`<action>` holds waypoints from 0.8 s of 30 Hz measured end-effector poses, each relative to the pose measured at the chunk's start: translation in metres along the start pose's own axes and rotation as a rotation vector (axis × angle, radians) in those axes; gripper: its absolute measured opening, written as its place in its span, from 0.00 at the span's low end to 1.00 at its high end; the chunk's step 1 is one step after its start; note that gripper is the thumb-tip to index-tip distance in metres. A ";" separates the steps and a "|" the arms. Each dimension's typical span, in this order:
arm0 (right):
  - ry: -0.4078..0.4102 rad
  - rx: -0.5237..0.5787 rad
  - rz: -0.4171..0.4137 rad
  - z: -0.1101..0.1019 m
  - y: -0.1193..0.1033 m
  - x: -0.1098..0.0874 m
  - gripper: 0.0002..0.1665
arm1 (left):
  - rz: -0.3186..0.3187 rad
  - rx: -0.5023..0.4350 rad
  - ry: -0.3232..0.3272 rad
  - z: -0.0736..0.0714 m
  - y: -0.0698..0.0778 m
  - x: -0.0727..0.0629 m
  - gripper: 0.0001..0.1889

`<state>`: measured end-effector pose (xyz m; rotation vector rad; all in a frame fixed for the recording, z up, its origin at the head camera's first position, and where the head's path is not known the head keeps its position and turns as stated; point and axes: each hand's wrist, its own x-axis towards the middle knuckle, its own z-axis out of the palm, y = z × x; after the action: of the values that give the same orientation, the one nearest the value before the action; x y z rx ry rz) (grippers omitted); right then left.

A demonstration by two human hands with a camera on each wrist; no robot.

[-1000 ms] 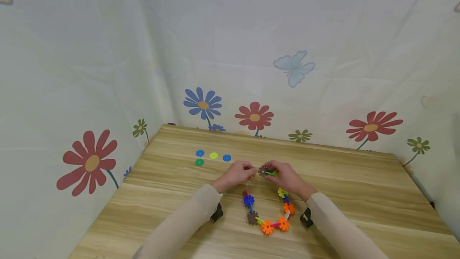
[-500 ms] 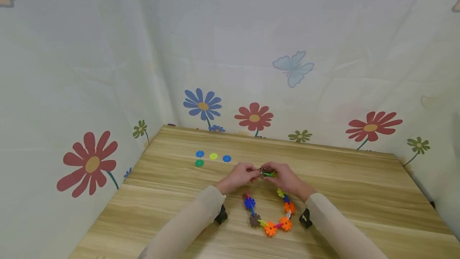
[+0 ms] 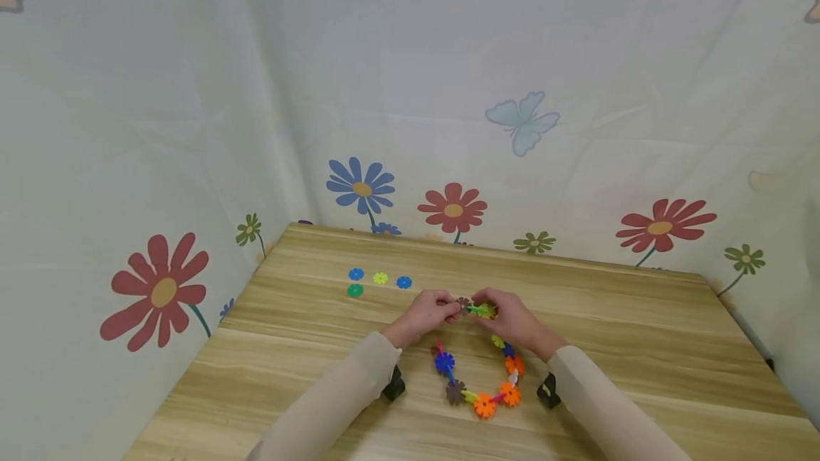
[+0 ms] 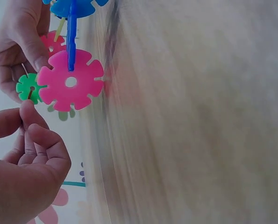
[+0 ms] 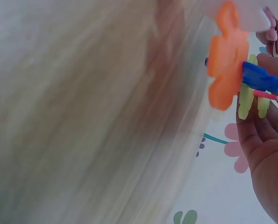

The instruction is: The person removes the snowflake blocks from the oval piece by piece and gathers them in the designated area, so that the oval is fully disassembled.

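Note:
In the head view, a chain of interlocking plastic flower discs [image 3: 485,406] hangs in a loop below both hands. My left hand [image 3: 428,315] pinches the edge of a brown disc [image 3: 464,306] at the chain's upper end. Beside it, my right hand [image 3: 512,315] holds the chain at the yellow-green discs [image 3: 488,311]. The left wrist view has a green disc [image 4: 23,87] next to the brown one, and a pink disc [image 4: 85,88] closer to the camera. An orange disc [image 5: 223,70] and a blue one [image 5: 258,77] hang by my right palm.
Loose discs lie on the wooden table [image 3: 307,347] at the back left: two blue, one yellow [image 3: 381,278] and one green [image 3: 355,291]. Behind the table's far edge hangs a flower-printed cloth [image 3: 410,91].
My left hand has moved right and taken hold of the brown disc. The right fingers have shifted slightly right, showing more of the yellow-green discs. The hanging loop has swayed slightly.

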<state>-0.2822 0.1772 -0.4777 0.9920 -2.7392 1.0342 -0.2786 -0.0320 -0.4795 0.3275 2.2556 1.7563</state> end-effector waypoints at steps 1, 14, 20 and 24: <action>0.000 -0.006 0.002 0.000 0.001 0.000 0.19 | 0.000 0.000 0.001 0.000 0.000 0.000 0.09; 0.008 -0.036 -0.008 -0.003 0.003 -0.003 0.19 | -0.020 -0.006 -0.003 -0.002 0.001 -0.002 0.08; 0.006 -0.060 -0.074 -0.004 0.003 -0.002 0.17 | -0.039 -0.009 -0.031 -0.006 0.000 -0.003 0.07; 0.006 -0.068 -0.117 -0.003 0.003 -0.001 0.16 | -0.048 -0.009 -0.031 -0.007 0.001 -0.004 0.06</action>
<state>-0.2837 0.1809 -0.4771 1.1207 -2.6552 0.9191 -0.2771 -0.0401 -0.4769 0.2938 2.2146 1.7253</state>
